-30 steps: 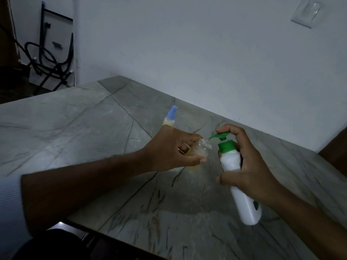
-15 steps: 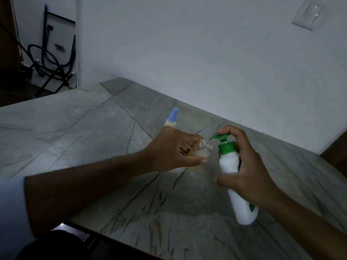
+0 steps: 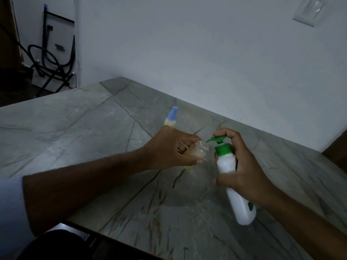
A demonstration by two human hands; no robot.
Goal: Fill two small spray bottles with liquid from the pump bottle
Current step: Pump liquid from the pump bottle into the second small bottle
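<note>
Both bottles sit slightly lower in view than before; left hand (image 3: 169,147) grips the tilted open spray bottle (image 3: 195,152), right hand (image 3: 242,166) grips the pump bottle (image 3: 231,173), nozzle at its mouth, above the tabletop (image 3: 75,128). Capped spray bottle (image 3: 171,119) stands behind.

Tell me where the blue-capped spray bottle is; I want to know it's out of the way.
The small blue-capped spray bottle stands upright on the grey marble table, just behind the left hand, left of centre.
</note>
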